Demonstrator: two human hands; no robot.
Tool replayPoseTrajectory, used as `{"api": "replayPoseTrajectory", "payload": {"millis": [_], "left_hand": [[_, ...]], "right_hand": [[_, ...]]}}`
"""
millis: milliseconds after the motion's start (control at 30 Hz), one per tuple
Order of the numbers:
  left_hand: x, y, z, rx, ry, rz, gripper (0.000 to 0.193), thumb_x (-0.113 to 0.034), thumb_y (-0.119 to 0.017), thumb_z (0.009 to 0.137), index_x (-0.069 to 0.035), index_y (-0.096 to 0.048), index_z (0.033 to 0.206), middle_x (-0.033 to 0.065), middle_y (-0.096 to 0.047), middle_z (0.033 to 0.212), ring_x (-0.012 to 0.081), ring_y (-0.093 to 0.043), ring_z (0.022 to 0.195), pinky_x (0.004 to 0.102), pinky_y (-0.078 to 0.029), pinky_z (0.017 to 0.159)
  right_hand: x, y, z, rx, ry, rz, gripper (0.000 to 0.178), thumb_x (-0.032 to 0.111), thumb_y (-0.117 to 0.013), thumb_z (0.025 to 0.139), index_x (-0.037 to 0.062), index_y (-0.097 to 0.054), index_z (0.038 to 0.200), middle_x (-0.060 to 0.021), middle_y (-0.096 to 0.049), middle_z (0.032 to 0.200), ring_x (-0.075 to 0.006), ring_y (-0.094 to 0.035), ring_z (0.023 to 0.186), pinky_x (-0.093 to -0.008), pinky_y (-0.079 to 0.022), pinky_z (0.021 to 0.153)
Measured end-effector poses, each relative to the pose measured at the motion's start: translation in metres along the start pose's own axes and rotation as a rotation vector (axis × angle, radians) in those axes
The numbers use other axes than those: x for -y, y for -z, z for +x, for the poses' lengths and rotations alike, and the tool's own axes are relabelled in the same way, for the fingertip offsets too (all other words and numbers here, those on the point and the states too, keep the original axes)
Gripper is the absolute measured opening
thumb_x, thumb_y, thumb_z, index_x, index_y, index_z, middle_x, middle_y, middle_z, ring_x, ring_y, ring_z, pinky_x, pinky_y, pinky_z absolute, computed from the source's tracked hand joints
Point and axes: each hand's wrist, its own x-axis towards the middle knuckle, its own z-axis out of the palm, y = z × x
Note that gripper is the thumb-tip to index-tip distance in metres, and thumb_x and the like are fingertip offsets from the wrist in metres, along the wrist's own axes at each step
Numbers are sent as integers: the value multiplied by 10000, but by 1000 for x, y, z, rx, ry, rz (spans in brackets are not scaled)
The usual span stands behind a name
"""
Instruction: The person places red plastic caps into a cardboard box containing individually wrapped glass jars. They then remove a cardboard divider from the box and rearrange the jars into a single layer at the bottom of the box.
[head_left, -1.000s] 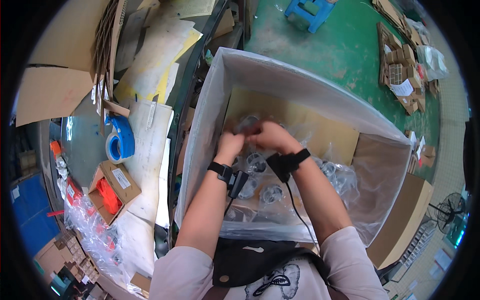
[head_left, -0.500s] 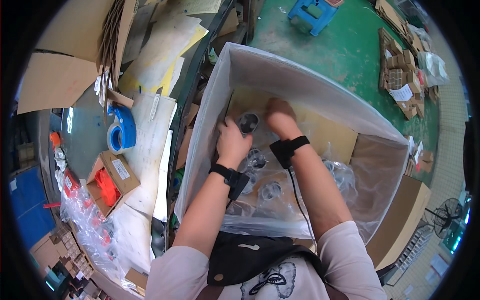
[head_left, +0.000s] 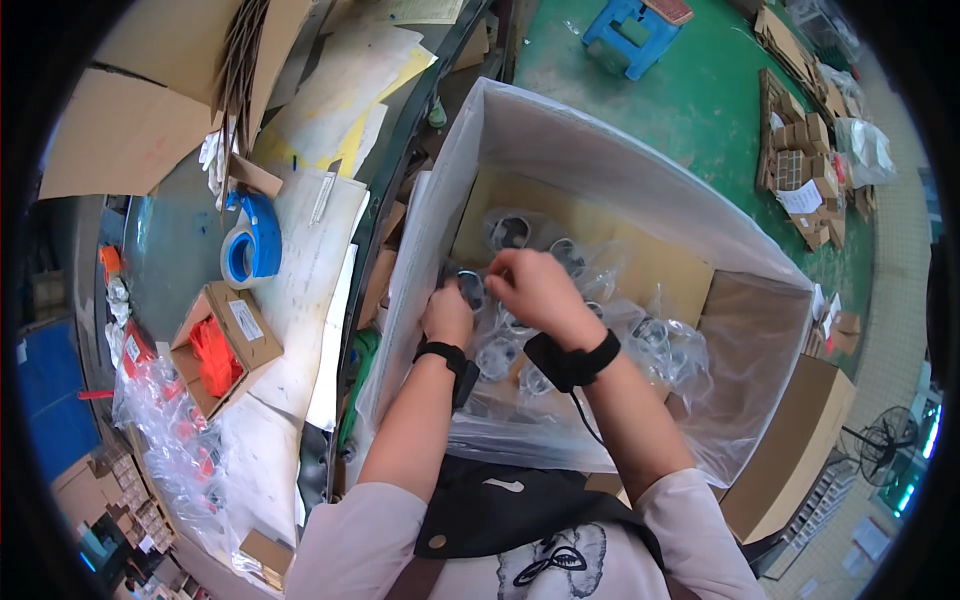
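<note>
My left hand (head_left: 447, 316) is closed on a round dark-and-clear part in a plastic bag (head_left: 470, 288), by the left wall of a large carton lined with clear plastic film (head_left: 640, 150). Close beside it, my right hand (head_left: 537, 290) has its fingers pinched together; what they pinch, if anything, I cannot make out. Beyond my hands lie a bagged round part with a dark centre (head_left: 510, 233) and another bagged part (head_left: 567, 256). More such parts rest nearer me, one bagged part (head_left: 495, 357) below my right hand and a bagged cluster (head_left: 652, 334) to its right.
A workbench (head_left: 180, 240) on the left bears a blue tape dispenser (head_left: 262, 235), a small open carton with red material (head_left: 240, 325) and a heap of clear bags (head_left: 165, 430). A blue stool (head_left: 640, 35) stands on the green floor. Several small cartons (head_left: 805, 150) sit at far right.
My right hand has come back from the far part of the carton toward my left hand. My left hand has drawn nearer me. Bagged parts now show where my hands were.
</note>
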Motion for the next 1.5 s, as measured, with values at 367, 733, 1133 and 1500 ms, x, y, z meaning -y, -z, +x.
{"api": "replayPoseTrajectory", "payload": {"millis": [367,733,1133,1500], "left_hand": [[7,-2,-40,-188,52,-836,211,-95,-569,910,11,-534,1089,125,-642,770,212,-612,657,360,-489,624],[9,1,-44,166,645,-1359,243,-275,-615,936,-36,-599,979,17,-585,737,101,-528,643,243,-390,532],[21,-19,-50,-107,348,-1019,357,-387,-671,899,-68,-527,827,0,-523,630,90,-493,522,242,-384,454],[-4,7,-35,125,707,-1226,208,-180,-650,845,-96,-506,971,44,-570,746,133,-551,536,258,-419,432]], "right_hand": [[-38,-86,34,163,8,-519,100,101,-620,772,54,-701,808,-183,-698,863,-341,-695,802,-428,-569,693],[-24,-44,14,411,54,-363,178,218,-695,713,47,-714,761,-185,-659,761,-361,-652,743,-453,-524,680],[-9,-51,47,-47,187,-385,156,74,-623,771,33,-670,915,-192,-678,836,-377,-661,816,-468,-532,754],[-21,-57,42,-134,63,-611,216,47,-589,782,28,-551,993,-208,-663,788,-416,-654,771,-483,-530,674]]}}
